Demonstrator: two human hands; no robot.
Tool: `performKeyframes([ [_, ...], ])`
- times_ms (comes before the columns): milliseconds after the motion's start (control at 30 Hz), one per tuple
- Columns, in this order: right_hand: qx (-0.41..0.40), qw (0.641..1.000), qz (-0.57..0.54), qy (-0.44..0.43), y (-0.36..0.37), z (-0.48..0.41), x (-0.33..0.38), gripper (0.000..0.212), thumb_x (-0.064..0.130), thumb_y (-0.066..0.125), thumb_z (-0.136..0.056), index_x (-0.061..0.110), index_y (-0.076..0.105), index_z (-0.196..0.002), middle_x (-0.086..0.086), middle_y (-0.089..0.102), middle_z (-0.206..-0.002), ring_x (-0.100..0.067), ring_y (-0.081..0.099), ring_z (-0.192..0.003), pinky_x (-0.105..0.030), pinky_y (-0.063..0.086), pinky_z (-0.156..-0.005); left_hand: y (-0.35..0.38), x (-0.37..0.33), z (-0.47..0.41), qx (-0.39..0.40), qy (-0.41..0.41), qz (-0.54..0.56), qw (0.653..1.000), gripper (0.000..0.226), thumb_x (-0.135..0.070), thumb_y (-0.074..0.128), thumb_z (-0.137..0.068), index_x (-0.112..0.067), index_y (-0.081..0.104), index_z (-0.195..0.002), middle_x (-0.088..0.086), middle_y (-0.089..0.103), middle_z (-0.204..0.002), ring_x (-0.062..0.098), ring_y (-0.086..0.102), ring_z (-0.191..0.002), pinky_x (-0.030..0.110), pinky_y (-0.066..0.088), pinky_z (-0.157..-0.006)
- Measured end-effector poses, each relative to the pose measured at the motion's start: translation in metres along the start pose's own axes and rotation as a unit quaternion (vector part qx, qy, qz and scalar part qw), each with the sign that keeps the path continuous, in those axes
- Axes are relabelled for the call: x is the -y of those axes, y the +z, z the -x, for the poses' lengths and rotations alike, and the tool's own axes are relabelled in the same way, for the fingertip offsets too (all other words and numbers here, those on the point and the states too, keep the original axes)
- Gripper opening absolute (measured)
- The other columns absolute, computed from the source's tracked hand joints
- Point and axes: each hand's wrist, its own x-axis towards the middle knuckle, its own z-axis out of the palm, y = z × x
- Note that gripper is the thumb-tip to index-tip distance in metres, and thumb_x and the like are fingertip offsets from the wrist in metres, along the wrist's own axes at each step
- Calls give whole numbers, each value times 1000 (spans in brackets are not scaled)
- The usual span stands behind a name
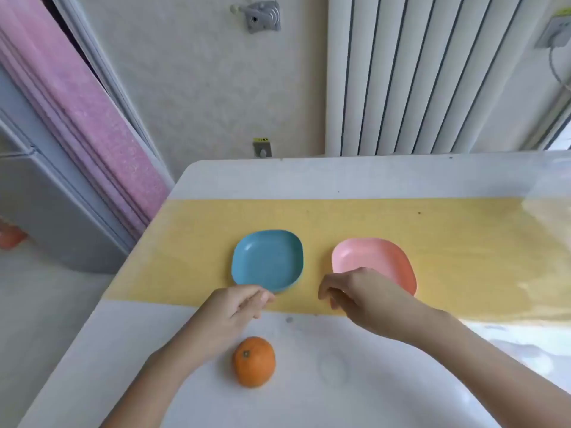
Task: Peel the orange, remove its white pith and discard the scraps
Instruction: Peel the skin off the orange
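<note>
Your orange (253, 361) sits whole in the lower centre of the frame, on the bare white table (355, 390), stem end up and the skin unbroken, so none of the peeling has begun. Neither hand holds it. Your left hand (236, 305) is just above it in the frame, fingers loose and reaching toward the near edge of the blue plate (267, 259). Whether the fingertips touch that rim I cannot tell. Your right hand (358, 293) hangs to the right of centre, in front of the pink plate (370, 257), with its fingers loosely curled downward around nothing. Both plates lie on the yellow mat (448, 257) in the middle of the frame, apart from each other and with nothing in them. The first risk is the fruit itself: it is round, rests on a smooth top, and lies right beside your left forearm, so a careless sweep of that arm could set it rolling toward the lower edge of the frame and off the table. The plates look light, and a nudge at the rim could push one across the mat. When you start, digging a thumb in too hard would likely burst the flesh and spray juice. Settle now which plate takes the scraps — peel dropped on the white top would leave you more to clear.
</note>
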Motion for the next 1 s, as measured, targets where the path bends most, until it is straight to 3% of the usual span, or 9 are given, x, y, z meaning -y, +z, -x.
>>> performKeyframes([
  [100, 2, 1000, 6, -15, 17, 6, -9, 29, 10, 46, -95, 24, 66, -110, 10, 70, -96, -8, 59, -77, -19, 44, -68, 5, 15, 4, 25, -12, -12, 1000, 44, -66, 43, -83, -33, 68, -96, -23, 68, -94, -1, 63, -89, 29, 52, -87],
  [233, -27, 999, 4, -30, 36, 19, -11, 14, 24, 61, -91, 21, 73, -98, 9, 72, -89, -10, 61, -77, -18, 44, -66, 6, 25, 16, 65, -33, -64, 995, 64, -85, 42, -64, -36, 65, -98, 0, 69, -102, 10, 64, -92, 35, 49, -88],
  [333, -61, 998, -3, -34, 46, 29, -7, 28, 36, 62, -91, 12, 71, -79, 3, 67, -71, -12, 52, -60, -18, 37, -55, 7, 21, 31, 97, -53, -95, 989, 69, -88, 56, -46, -47, 63, -100, -16, 66, -102, -5, 60, -87, 21, 49, -82],
  [433, -98, 994, -38, -29, 56, 38, 3, 35, 29, 53, -97, 10, 66, -72, 8, 60, -61, -3, 51, -50, -12, 37, -51, 16, 24, 43, 77, -50, -120, 989, 72, -68, 75, -52, -46, 51, -116, -24, 53, -114, -8, 55, -100, 17, 47, -84],
  [533, -106, 991, -78, -3, 65, 49, 12, 29, 17, 44, -100, 13, 68, -83, 7, 62, -70, -1, 57, -56, -12, 41, -55, 22, 29, 51, 16, -44, -84, 995, 67, -51, 84, -57, -37, 50, -113, -16, 55, -114, 1, 58, -99, 25, 50, -86],
  [667, -124, 986, -112, -9, 77, 61, 17, 36, 1, 42, -94, 19, 62, -116, 9, 62, -105, -6, 59, -89, -8, 43, -68, 33, 35, 61, -44, -7, -16, 999, 58, -33, 89, -59, -29, 55, -105, -9, 60, -106, 6, 61, -92, 24, 52, -79],
  [867, -183, 968, -127, -118, 85, 60, 35, 47, 31, 64, -90, 28, 51, -135, 13, 50, -134, -2, 50, -114, -16, 46, -88, 47, 30, 58, -44, 78, 22, 996, 61, -30, 89, -59, -34, 52, -107, -7, 61, -106, 11, 65, -89, 24, 53, -75],
  [1000, -212, 959, -110, -151, 85, 50, 43, 45, 34, 64, -90, 28, 54, -134, 10, 53, -133, -2, 50, -115, -18, 42, -94, 53, 17, 46, -18, 134, 66, 989, 54, -29, 85, -64, -33, 56, -110, -8, 66, -103, 5, 66, -88, 20, 53, -75],
])
